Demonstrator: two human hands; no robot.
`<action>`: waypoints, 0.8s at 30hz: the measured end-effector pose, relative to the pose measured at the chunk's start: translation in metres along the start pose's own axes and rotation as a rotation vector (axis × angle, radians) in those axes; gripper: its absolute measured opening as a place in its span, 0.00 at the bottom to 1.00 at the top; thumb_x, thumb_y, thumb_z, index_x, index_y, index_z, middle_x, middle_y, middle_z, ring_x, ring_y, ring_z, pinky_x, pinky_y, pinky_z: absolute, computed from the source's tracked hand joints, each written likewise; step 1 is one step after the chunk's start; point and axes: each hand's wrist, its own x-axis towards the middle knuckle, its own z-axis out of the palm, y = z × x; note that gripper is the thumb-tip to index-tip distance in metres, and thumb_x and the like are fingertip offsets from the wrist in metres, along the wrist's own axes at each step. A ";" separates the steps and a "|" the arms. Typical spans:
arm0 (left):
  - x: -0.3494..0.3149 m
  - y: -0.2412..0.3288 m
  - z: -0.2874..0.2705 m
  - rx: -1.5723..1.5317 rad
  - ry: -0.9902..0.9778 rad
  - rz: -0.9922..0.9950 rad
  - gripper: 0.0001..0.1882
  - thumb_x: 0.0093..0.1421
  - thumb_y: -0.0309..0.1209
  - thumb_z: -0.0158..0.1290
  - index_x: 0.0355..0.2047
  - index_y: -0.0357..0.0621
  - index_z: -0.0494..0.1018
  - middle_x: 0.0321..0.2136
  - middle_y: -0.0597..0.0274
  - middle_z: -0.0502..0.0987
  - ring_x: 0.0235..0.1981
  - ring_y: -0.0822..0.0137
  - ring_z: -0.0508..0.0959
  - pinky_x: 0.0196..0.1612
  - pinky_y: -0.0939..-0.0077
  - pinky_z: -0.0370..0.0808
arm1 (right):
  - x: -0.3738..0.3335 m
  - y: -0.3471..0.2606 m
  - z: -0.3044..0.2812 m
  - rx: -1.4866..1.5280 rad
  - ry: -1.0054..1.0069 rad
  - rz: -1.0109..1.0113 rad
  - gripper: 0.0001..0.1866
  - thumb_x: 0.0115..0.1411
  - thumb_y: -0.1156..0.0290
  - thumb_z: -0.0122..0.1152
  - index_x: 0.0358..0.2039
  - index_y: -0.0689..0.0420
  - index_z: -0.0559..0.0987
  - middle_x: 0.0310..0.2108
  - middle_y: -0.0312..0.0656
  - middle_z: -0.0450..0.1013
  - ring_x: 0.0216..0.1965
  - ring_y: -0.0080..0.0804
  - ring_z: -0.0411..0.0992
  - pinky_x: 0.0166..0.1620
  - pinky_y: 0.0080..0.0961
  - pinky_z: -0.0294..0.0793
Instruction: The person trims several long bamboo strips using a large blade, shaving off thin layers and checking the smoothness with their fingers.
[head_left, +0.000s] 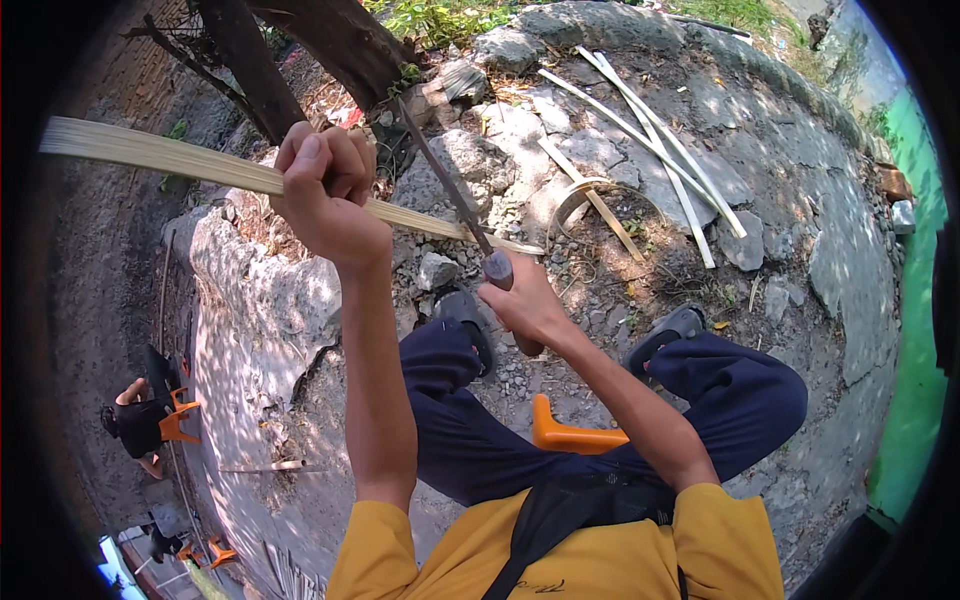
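Note:
My left hand [330,190] is raised and closed around a long pale bamboo strip [165,155]. The strip runs out past the fist to the left, and its other end slants down to the right. In my right hand [525,300], the fingers wrap the wooden handle of a long-bladed knife [445,175], its blade pointing up and to the left. Blade and strip cross just above the handle; whether they touch, I cannot tell. Part of the handle is hidden by my fingers.
Several pale bamboo strips [655,145] lie on broken concrete ahead, near a thin round hoop [572,192]. An orange plastic seat [570,438] shows between my legs. Tree trunks [345,50] rise at upper left; a green wall [915,300] stands right. Another person [138,425] is far left.

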 end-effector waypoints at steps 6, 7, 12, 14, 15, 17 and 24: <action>-0.006 0.000 -0.008 0.001 0.019 -0.008 0.17 0.62 0.33 0.40 0.19 0.52 0.48 0.11 0.70 0.48 0.13 0.78 0.45 0.18 0.77 0.44 | 0.000 -0.009 -0.011 0.118 0.031 -0.028 0.12 0.52 0.68 0.61 0.33 0.63 0.74 0.25 0.44 0.73 0.26 0.32 0.72 0.35 0.33 0.72; -0.004 -0.001 -0.009 -0.008 0.005 -0.001 0.17 0.62 0.33 0.41 0.19 0.52 0.48 0.11 0.70 0.48 0.13 0.78 0.45 0.18 0.78 0.45 | -0.005 -0.024 -0.015 0.191 0.036 -0.009 0.11 0.52 0.69 0.61 0.32 0.62 0.73 0.24 0.42 0.72 0.25 0.30 0.70 0.34 0.32 0.72; -0.005 0.000 0.002 -0.060 -0.067 0.006 0.17 0.62 0.33 0.41 0.18 0.52 0.49 0.11 0.70 0.49 0.13 0.78 0.46 0.17 0.78 0.44 | -0.003 -0.013 -0.008 0.112 0.016 -0.144 0.09 0.54 0.71 0.60 0.32 0.61 0.72 0.21 0.38 0.69 0.20 0.27 0.68 0.27 0.29 0.69; -0.007 0.002 0.011 0.054 -0.081 -0.025 0.17 0.62 0.34 0.41 0.18 0.52 0.49 0.11 0.70 0.48 0.12 0.77 0.46 0.17 0.78 0.44 | -0.004 0.010 0.008 -0.073 0.047 -0.204 0.08 0.53 0.71 0.60 0.30 0.61 0.71 0.20 0.38 0.69 0.20 0.27 0.68 0.26 0.29 0.69; -0.006 0.003 -0.004 -0.033 -0.066 -0.021 0.17 0.62 0.34 0.41 0.18 0.52 0.49 0.11 0.70 0.48 0.12 0.77 0.46 0.17 0.78 0.44 | -0.001 0.011 0.008 -0.030 0.006 -0.133 0.09 0.53 0.71 0.60 0.31 0.62 0.72 0.21 0.40 0.69 0.22 0.29 0.68 0.29 0.31 0.70; -0.001 0.004 -0.015 -0.039 -0.018 -0.026 0.17 0.62 0.35 0.41 0.18 0.52 0.49 0.11 0.71 0.48 0.12 0.77 0.46 0.17 0.77 0.44 | 0.000 0.008 0.009 0.016 -0.036 -0.059 0.10 0.52 0.70 0.60 0.31 0.62 0.72 0.22 0.42 0.70 0.24 0.31 0.68 0.31 0.33 0.70; -0.002 0.004 -0.012 -0.019 -0.010 -0.001 0.18 0.62 0.35 0.42 0.18 0.52 0.48 0.11 0.71 0.47 0.13 0.77 0.45 0.18 0.77 0.44 | -0.009 -0.037 0.000 -0.018 0.042 -0.121 0.12 0.51 0.70 0.61 0.31 0.63 0.72 0.22 0.42 0.69 0.25 0.31 0.67 0.32 0.32 0.68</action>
